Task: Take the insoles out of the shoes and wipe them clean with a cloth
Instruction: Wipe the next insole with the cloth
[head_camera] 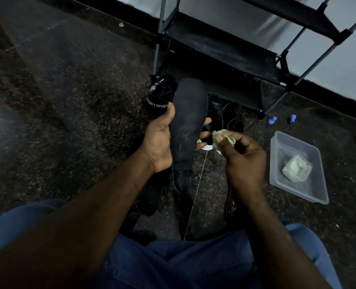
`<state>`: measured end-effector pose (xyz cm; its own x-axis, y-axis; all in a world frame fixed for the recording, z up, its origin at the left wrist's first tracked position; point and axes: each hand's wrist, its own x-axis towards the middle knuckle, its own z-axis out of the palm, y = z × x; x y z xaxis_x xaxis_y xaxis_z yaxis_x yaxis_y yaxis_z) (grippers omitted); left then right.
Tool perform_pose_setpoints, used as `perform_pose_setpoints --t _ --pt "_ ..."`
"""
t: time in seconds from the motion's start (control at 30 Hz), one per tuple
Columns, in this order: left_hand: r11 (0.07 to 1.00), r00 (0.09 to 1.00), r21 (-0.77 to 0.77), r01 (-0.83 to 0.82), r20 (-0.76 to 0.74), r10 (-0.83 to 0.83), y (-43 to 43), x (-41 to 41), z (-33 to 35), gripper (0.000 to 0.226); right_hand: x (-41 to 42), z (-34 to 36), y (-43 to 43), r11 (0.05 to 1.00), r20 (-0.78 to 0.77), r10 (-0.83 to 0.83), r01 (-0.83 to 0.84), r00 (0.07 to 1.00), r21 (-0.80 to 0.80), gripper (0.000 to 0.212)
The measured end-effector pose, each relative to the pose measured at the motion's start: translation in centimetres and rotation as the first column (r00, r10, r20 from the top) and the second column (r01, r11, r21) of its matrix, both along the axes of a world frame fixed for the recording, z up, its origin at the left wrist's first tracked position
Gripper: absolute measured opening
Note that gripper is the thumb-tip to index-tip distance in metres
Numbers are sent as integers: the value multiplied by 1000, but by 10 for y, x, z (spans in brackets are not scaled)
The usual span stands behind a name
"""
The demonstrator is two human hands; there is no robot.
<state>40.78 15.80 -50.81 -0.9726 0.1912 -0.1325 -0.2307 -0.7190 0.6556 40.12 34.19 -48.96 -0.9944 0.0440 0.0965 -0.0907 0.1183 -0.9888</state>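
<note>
My left hand (pixel 160 140) grips a long black insole (pixel 188 122) around its middle, toe end pointing away from me. My right hand (pixel 243 157) pinches a small pale crumpled cloth (pixel 223 138) just to the right of the insole, apart from its surface. A black shoe with white "SPORT" lettering (pixel 158 99) lies on the floor behind my left hand. More black shoes (pixel 233 119) sit behind the insole, partly hidden. Another dark shoe (pixel 230 203) lies under my right forearm.
A clear plastic tub (pixel 316 188) holding a second pale cloth (pixel 297 171) stands on the dark speckled floor at the right. A black shoe rack (pixel 231 49) stands against the wall ahead. Two small blue objects (pixel 272 119) lie near the rack's foot.
</note>
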Motion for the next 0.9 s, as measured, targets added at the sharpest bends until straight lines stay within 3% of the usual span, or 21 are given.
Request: perform_pose_setpoints --t 0.17,0.27,0.47,0.7,0.9 --pt "996 999 92 -8 45 4 9 3 4 67 -11 5 -28 927 -319 8 113 948 359 19" --pt "997 997 78 -23 80 16 10 1 0 63 -16 -2 -36 865 -426 67 160 902 476 23" --pt "998 991 -6 -61 121 61 14 0 -9 55 -20 -8 -34 838 -393 -54 256 918 483 17" --pt "995 984 -75 -69 158 81 23 9 -3 46 -1 -5 -54 896 -413 57 136 909 423 14" --pt "997 975 -64 -49 213 61 30 10 -3 51 -20 -13 -35 744 -417 19 265 909 613 15"
